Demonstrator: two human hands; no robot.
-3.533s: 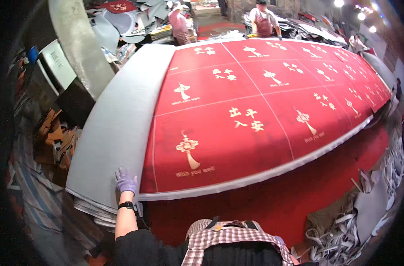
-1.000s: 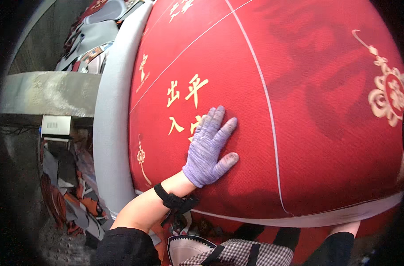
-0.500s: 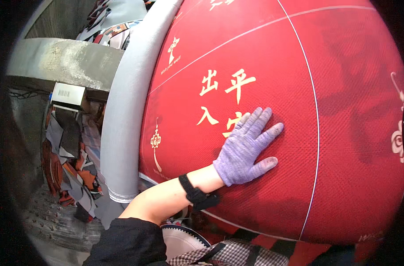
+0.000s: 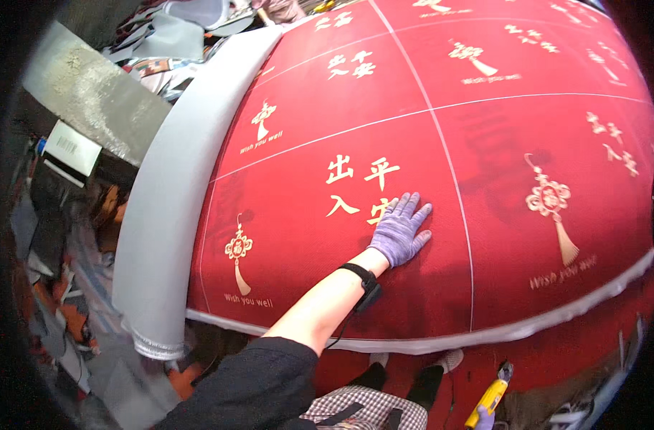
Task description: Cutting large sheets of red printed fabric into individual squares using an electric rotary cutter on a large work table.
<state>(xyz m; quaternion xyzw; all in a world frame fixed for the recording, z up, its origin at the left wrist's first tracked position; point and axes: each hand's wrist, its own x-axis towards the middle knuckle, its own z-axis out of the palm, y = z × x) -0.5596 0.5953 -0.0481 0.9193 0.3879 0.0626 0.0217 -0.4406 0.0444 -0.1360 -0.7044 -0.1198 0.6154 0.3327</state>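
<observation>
A large red sheet of mat material [image 4: 327, 279] with pale gold lettering, knot ornaments and white dividing lines lies spread out before me. My left hand [image 4: 401, 231], in a purple knit glove, rests flat on it with fingers spread, partly covering one gold character. A black band with a small box circles that wrist. At the lower right edge, my right hand [image 4: 485, 420], also in a purple glove and mostly cut off, grips a yellow handheld power tool [image 4: 492, 401] with a metal head. The tool is beside the sheet's near edge, apart from it.
A grey roll [image 4: 158, 215] of backing runs along the sheet's left edge. Beyond it are a concrete ledge [image 4: 101, 89], a white box [image 4: 72, 148] and heaped grey and coloured scraps [image 4: 76, 315]. My feet [image 4: 450, 360] stand below the near edge, over red material.
The view has pulled back and shifted, showing more of the sheet and its near edge. My left hand stays flat by the same lettering. My right hand and the yellow tool have come into view.
</observation>
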